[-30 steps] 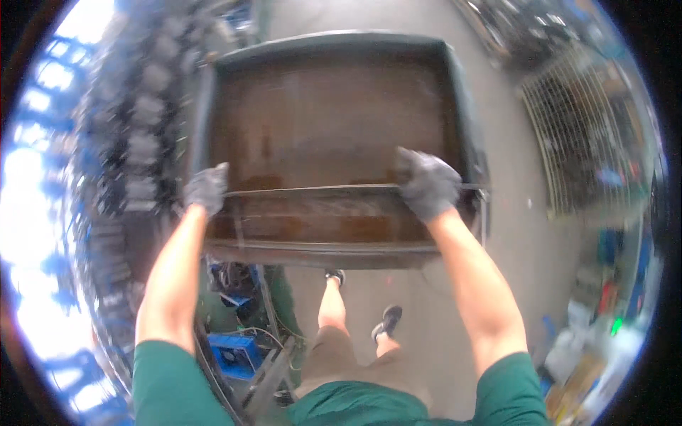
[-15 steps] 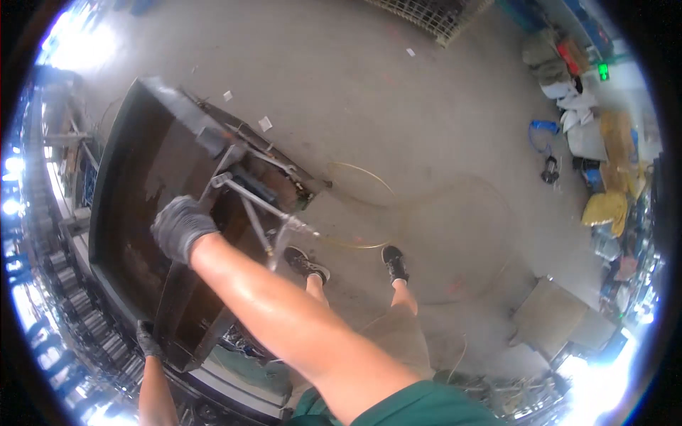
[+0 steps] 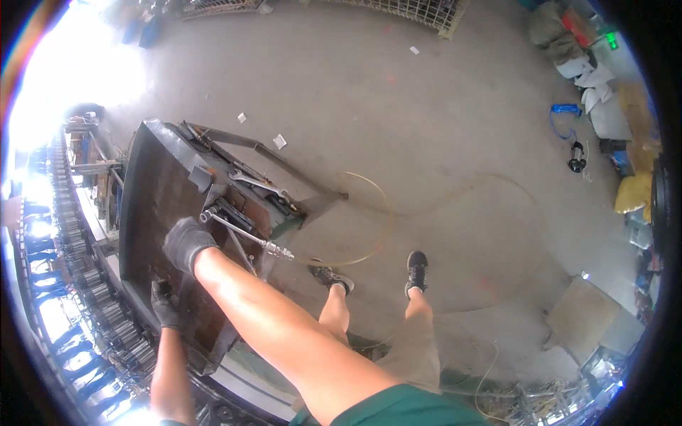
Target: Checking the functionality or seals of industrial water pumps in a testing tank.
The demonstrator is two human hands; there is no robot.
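A worn steel tray on a cart stands to my left, brown inside, with a metal divider across it. My right hand, in a grey glove, is curled closed over the divider. My gloved left hand is closed on it too, lower and farther left, its fingertips partly hidden. Beside the right hand, a metal air-gun tube with a fitting lies across the tray's end, joined to a yellow hose. A large wrench, dark tools and small plates lie on that end.
A roller conveyor runs along the left. Wire cages are at the top. Bags, boxes and a blue coiled hose line the right wall. A flat board lies lower right, near my feet and trailing hoses.
The view has swung round since a second ago, when the tray was straight ahead; it is now at my left. In the last half second both hands shifted slightly right in view with it.
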